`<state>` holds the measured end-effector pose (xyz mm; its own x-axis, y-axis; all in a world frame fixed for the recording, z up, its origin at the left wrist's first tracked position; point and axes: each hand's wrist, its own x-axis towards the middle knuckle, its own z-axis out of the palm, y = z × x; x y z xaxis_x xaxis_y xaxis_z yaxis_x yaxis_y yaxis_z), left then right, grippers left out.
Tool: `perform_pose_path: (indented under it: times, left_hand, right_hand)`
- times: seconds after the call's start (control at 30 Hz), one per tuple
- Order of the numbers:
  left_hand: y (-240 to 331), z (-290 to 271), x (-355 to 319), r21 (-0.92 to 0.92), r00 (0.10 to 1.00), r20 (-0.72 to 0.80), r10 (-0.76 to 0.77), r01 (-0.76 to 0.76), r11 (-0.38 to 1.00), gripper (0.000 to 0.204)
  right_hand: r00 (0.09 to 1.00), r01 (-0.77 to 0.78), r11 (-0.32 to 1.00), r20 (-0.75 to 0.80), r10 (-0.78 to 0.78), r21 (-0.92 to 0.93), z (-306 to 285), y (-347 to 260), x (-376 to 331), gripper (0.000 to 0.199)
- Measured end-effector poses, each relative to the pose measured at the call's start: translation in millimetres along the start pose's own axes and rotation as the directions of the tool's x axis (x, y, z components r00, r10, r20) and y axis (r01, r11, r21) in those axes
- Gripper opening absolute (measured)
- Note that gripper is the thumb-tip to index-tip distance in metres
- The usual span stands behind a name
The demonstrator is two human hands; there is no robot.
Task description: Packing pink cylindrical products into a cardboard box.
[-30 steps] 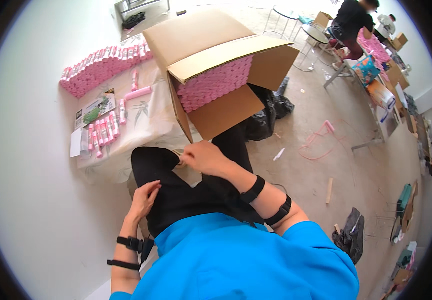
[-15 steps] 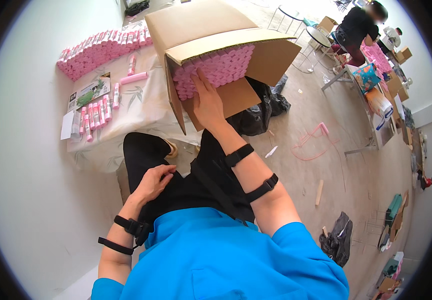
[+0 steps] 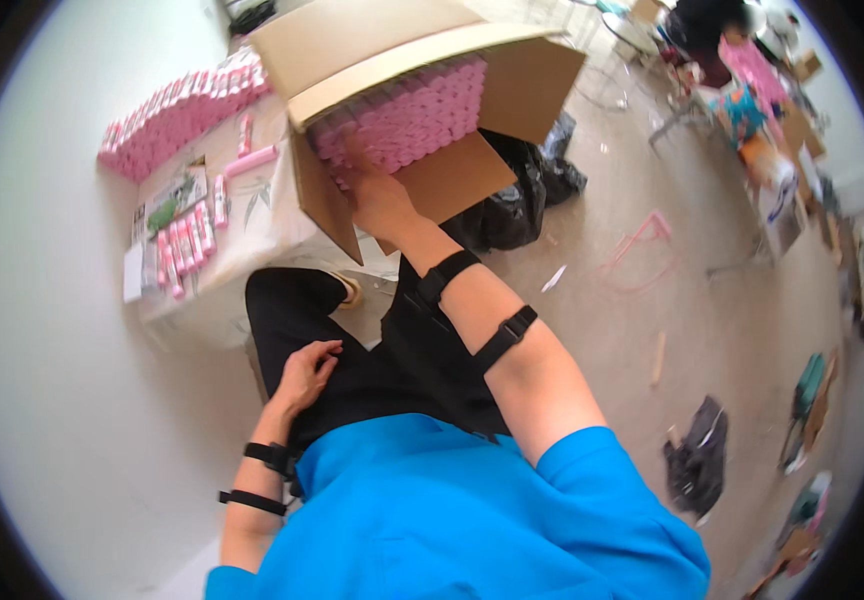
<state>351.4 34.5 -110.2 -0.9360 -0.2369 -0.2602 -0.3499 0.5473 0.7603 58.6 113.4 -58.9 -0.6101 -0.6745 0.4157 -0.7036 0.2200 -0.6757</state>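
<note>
A cardboard box (image 3: 362,45) lies on its side with its flaps spread, its opening facing me. Inside, pink tubes (image 3: 432,115) are stacked with their ends toward me. My right hand (image 3: 382,200) reaches past the left part of the opening, its fingers stretched out against the tubes at the left of the stack. Those fingertips are blurred, and no tube shows in the grasp. On my thigh rests my left hand (image 3: 308,376), fingers loosely apart and holding nothing.
A cloth-covered table (image 3: 267,225) at the left bears a long pile of pink tubes (image 3: 177,125) and several loose labelled tubes (image 3: 187,240). Black plastic bags (image 3: 512,205) lie below the box. Stools, another person (image 3: 707,25) and a cluttered table stand at the far right.
My right hand has gone deeper into the box, toward its left side. The view has shifted slightly, and my left hand stays on my thigh.
</note>
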Motion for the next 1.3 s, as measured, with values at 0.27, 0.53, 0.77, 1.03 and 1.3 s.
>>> perform_pose_path:
  times: [0.27, 0.53, 0.77, 1.03, 1.3]
  left_hand:
    - [23, -5, 11, 0.009, 0.973, 0.167, -0.159, 0.159, 0.987, 0.031]
    - [46, 6, 36, 0.096, 0.928, 0.266, -0.26, 0.243, 0.965, 0.032]
    - [112, 7, 75, 0.367, 0.854, 0.424, -0.301, 0.142, 0.919, 0.03]
    - [174, -1, 119, 0.253, 0.95, 0.307, -0.058, -0.023, 0.967, 0.022]
    - [181, -4, 134, 0.136, 0.982, 0.178, 0.06, -0.085, 0.987, 0.022]
  right_hand:
    - [0.962, -0.264, 0.955, -0.035, 0.271, 0.136, 31, 2, -2, 0.034]
    - [0.98, -0.058, 0.997, -0.188, 0.067, 0.053, 36, -3, -9, 0.029]
    - [0.983, -0.028, 0.99, -0.175, 0.052, 0.135, 23, 4, -10, 0.029]
    - [0.948, 0.039, 0.968, -0.316, 0.043, 0.247, 22, 31, -33, 0.037]
    - [0.914, -0.099, 0.961, -0.357, 0.191, 0.259, 17, 67, -76, 0.04]
